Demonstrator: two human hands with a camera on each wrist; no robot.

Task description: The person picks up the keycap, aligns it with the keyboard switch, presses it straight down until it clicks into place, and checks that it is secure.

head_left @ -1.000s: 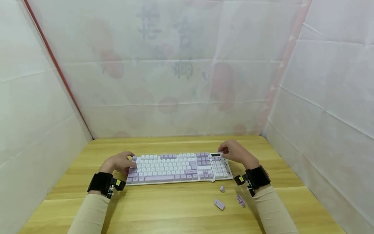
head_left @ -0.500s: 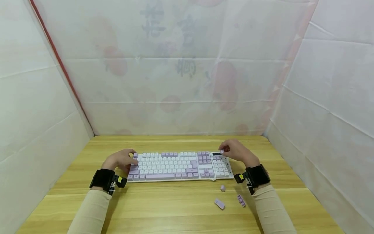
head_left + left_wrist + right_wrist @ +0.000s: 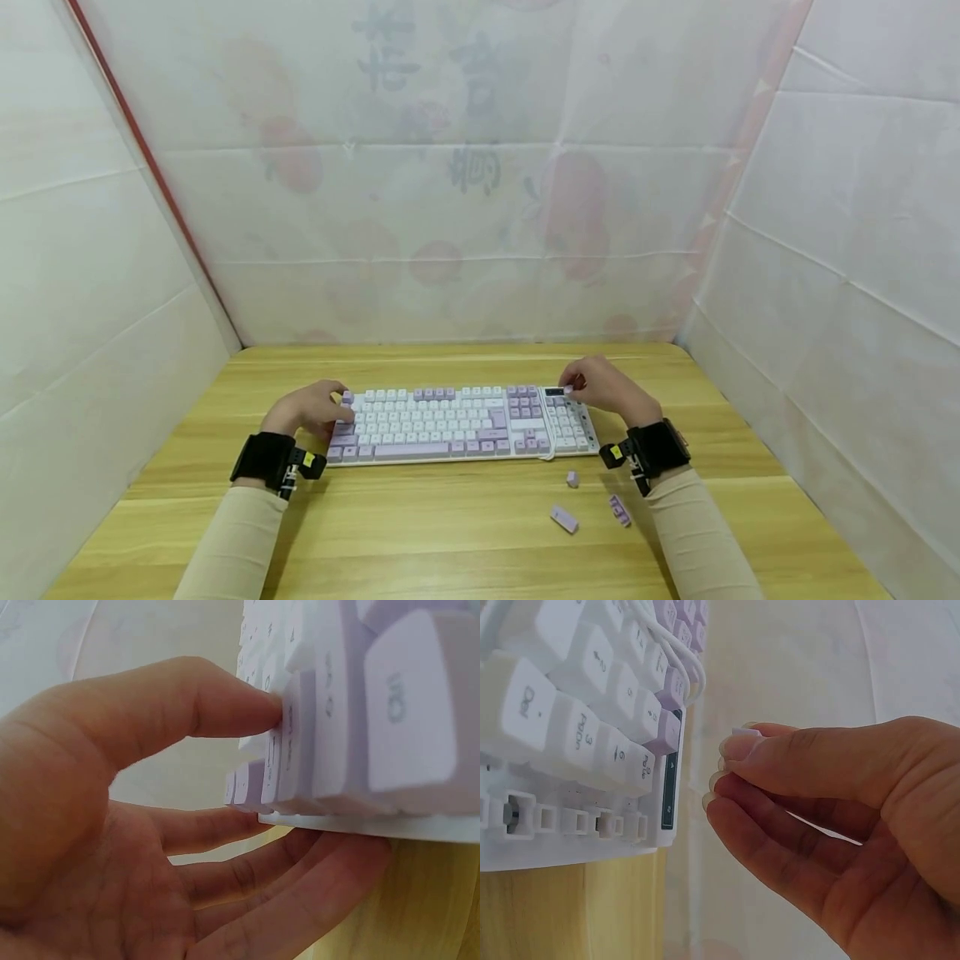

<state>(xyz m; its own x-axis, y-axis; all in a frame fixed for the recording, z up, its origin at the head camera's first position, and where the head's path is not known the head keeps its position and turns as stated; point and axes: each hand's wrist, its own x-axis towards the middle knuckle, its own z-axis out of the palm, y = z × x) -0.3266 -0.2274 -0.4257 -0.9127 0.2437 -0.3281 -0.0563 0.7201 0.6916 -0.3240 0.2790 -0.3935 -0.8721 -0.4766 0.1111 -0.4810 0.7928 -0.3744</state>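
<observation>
A white and light-purple keyboard lies on the wooden table. My left hand grips its left end; in the left wrist view the thumb presses on the keys by Caps Lock while the fingers sit under the edge. At the far right corner, my right hand pinches a small light-purple keycap, mostly hidden by thumb and fingertips in the right wrist view. Below that hand, the number pad's right column shows bare key sockets without caps.
In front of the keyboard lie a small purple keycap, a long purple keycap and another long one with its hollow underside showing. A white cable lies across the keyboard. Pale cloth walls stand around the table.
The right hand, with the keycap pinched, shifts only slightly about the keyboard's far right corner. The left hand keeps its grip, and the head view tilts a little.
</observation>
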